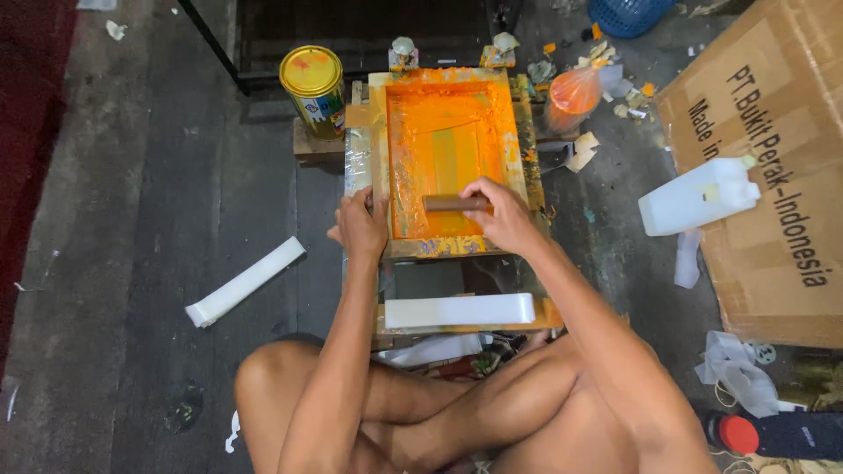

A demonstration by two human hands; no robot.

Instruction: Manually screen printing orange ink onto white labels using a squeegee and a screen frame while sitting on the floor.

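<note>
The right hand [502, 215] grips a brown squeegee [455, 203] lying across the orange-inked printing screen [443, 149]. The left hand [362, 226] clasps the screen's left frame edge, seemingly steadying it. A yellow-lidded can [314, 88] stands just beside the screen

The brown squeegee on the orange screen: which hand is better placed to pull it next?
Right. The right hand already grips the brown squeegee on the orange screen, while the left hand rests on the frame's left edge, probably steadying it.
</note>
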